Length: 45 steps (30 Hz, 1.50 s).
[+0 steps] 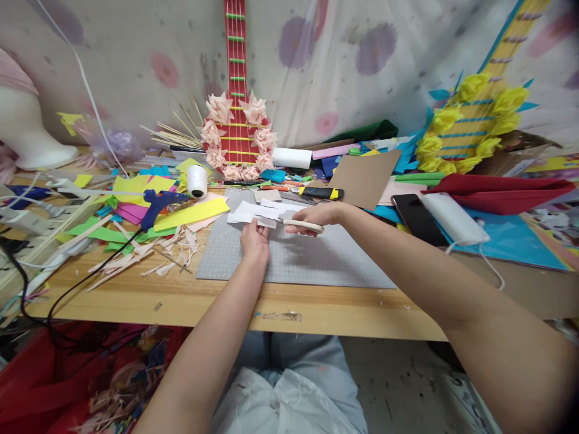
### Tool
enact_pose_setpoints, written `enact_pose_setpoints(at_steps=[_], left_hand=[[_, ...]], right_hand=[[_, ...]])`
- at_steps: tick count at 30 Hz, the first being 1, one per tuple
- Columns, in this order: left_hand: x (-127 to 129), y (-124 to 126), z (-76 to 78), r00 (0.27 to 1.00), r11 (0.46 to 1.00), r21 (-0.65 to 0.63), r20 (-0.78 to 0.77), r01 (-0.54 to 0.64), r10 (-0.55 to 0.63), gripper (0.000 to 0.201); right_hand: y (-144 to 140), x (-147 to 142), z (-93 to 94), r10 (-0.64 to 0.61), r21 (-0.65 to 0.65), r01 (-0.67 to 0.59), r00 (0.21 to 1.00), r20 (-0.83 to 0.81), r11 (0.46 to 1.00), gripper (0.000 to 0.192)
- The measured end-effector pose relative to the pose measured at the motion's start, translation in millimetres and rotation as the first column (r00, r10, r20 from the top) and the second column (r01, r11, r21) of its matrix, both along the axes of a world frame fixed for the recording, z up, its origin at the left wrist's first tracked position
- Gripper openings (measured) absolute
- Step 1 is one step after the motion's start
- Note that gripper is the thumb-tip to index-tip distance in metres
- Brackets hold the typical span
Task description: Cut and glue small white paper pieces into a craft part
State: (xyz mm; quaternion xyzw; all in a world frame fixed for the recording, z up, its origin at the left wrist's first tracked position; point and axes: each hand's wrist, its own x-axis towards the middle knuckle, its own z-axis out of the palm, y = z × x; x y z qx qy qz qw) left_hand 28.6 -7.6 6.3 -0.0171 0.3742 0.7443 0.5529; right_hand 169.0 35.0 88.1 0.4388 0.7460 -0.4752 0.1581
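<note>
A white sheet of paper is pinched at its lower edge by my left hand, above a grey cutting mat. My right hand is closed round the pale handles of a pair of scissors. The scissors point left, and their blades lie at the right part of the paper, mostly hidden by it. Whether the blades are apart I cannot tell. Another piece of white paper lies just behind, partly covered.
Left of the mat are a blue glue gun, yellow paper and scattered strips. Behind stand a red paper guitar and a yellow one. A utility knife, brown cardboard and a phone lie beyond and right.
</note>
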Motion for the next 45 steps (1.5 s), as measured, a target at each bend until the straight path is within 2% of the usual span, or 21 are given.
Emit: enact_pose_setpoints(at_steps=[11, 25, 45], left_hand=[[0.5, 0.1, -0.6, 1.000, 1.000, 0.001, 0.009, 0.001, -0.001, 0.010], [-0.6, 0.2, -1.7, 1.000, 1.000, 0.004, 0.007, 0.015, -0.015, 0.009], [-0.6, -0.5, 0.5, 1.000, 1.000, 0.002, 0.004, 0.024, -0.025, 0.008]], right_hand=[[4.2, 4.3, -8.0, -0.022, -0.018, 0.021, 0.996, -0.082, 1.000, 0.057], [0.9, 1.7, -4.1, -0.066, -0.020, 0.065, 0.994, -0.088, 0.998, 0.053], [1.8, 3.7, -10.1, -0.065, 0.028, 0.068, 0.993, -0.101, 0.997, 0.052]])
